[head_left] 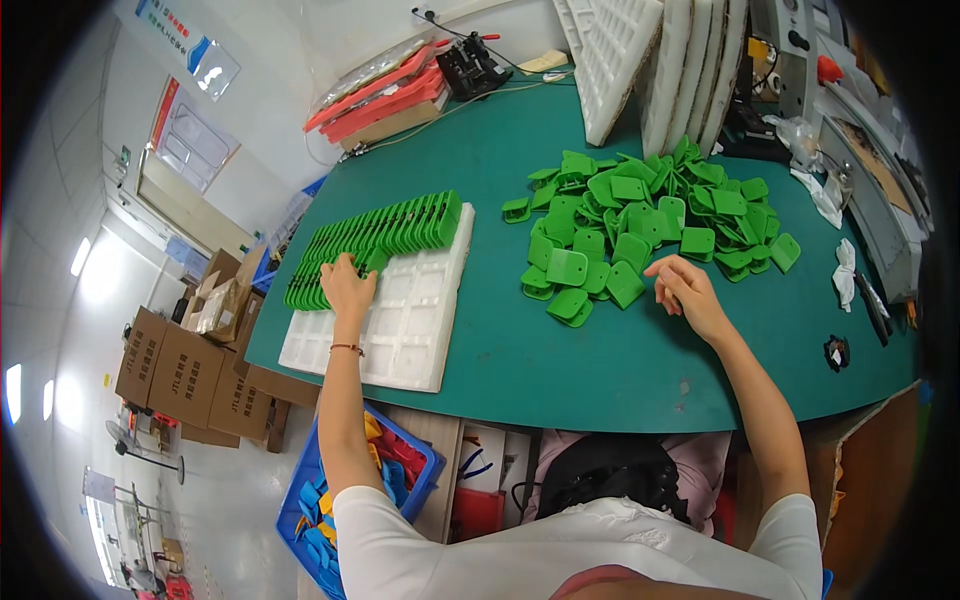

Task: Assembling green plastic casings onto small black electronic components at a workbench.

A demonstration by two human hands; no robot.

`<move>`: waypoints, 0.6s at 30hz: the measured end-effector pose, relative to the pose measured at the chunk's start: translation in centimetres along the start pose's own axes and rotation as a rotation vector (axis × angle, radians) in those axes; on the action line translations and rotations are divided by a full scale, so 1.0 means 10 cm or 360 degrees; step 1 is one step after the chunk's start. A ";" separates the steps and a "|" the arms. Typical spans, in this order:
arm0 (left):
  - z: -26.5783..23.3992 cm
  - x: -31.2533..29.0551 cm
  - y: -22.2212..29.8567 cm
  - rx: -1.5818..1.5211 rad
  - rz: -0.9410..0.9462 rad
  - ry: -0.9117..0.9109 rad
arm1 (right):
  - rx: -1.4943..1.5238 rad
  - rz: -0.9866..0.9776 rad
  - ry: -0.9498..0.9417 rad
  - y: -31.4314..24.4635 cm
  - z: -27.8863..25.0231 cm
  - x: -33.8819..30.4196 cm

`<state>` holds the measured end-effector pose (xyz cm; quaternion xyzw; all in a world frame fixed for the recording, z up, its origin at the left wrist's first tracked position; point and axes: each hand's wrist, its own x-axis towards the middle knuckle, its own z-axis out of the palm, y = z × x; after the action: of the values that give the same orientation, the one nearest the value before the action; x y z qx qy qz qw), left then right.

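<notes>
My left hand [348, 290] reaches down onto the rows of upright green plastic pieces [400, 228] in a white foam tray [412, 330], left of the middle. Its fingers are bent around a piece at the front of the rows and partly cover it. At the right, my right hand [690, 296] hovers over the table beside a loose heap of green plastic pieces [568, 267]. Its fingers are loosely curled and apart, and nothing shows in them. The heaped pieces are flat tabs with rounded corners, some with a small hole.
White foam trays [690, 75] stand on edge behind the heap. Red trays [385, 100] are stacked at the back left of the green table [520, 370]. A blue bin [428, 470] of coloured pieces sits below the front edge. Grey equipment [870, 190] borders the right side.
</notes>
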<state>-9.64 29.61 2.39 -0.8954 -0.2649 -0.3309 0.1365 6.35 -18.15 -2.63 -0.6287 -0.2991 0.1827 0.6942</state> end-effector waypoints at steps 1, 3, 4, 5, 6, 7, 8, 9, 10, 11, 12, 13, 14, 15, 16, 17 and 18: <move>0.00 0.00 0.01 -0.0022 -0.0010 -0.0020 | -0.0012 -0.0002 0.0001 0.01 -0.02 0.00; 0.01 0.00 0.03 -0.0003 -0.0049 -0.0035 | -0.0016 0.0000 0.0010 0.04 -0.05 -0.01; -0.01 -0.01 0.01 0.0014 -0.0107 -0.0041 | -0.0025 0.0000 0.0009 0.03 -0.03 -0.01; -0.01 -0.01 -0.01 0.0015 -0.0103 -0.0044 | -0.0032 0.0002 0.0008 0.03 -0.02 -0.02; -0.01 -0.02 -0.03 -0.0013 -0.0082 -0.0065 | -0.0028 0.0005 0.0012 0.03 -0.01 -0.02; -0.02 -0.02 -0.06 -0.0039 -0.0063 -0.0082 | -0.0048 -0.0003 0.0013 0.01 -0.01 -0.02; -0.02 -0.02 -0.09 -0.0036 -0.0058 -0.0082 | -0.0067 -0.0010 0.0016 0.00 0.01 -0.02; -0.02 -0.02 -0.11 0.0007 0.0037 0.0023 | -0.0060 -0.0009 0.0021 -0.01 0.03 -0.02; 0.00 -0.02 -0.14 0.0050 0.0132 0.0130 | -0.0074 -0.0015 0.0011 -0.02 0.04 -0.02; 0.00 -0.03 -0.18 0.0053 0.0141 0.0130 | -0.0085 -0.0020 0.0004 -0.03 0.06 -0.02; -0.02 -0.03 -0.23 0.0068 0.0136 0.0123 | -0.0076 -0.0022 0.0012 -0.03 0.08 -0.01; 0.00 0.00 -0.15 0.0055 0.0151 0.0115 | -0.0110 -0.0040 0.0019 -0.02 0.04 -0.02; 0.01 0.03 -0.07 0.0028 0.0177 0.0092 | -0.0143 -0.0057 0.0031 -0.01 0.02 -0.03; -0.02 0.03 0.00 0.0080 0.0215 0.0135 | -0.0173 -0.0079 0.0045 0.03 0.00 -0.04; -0.04 0.08 0.17 0.0108 0.0279 0.0180 | -0.0224 -0.0066 0.0054 0.04 -0.03 -0.03; -0.12 0.11 0.35 0.0013 0.0370 0.0192 | -0.0272 -0.0044 0.0073 0.06 -0.02 -0.02; -0.19 0.13 0.51 -0.0093 0.0458 0.0242 | -0.0222 -0.0068 0.0096 0.10 0.04 0.02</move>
<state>-6.87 25.14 4.31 -0.9000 -0.1132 -0.3824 0.1760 6.34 -17.59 -3.54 -0.6742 -0.3036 0.1275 0.6611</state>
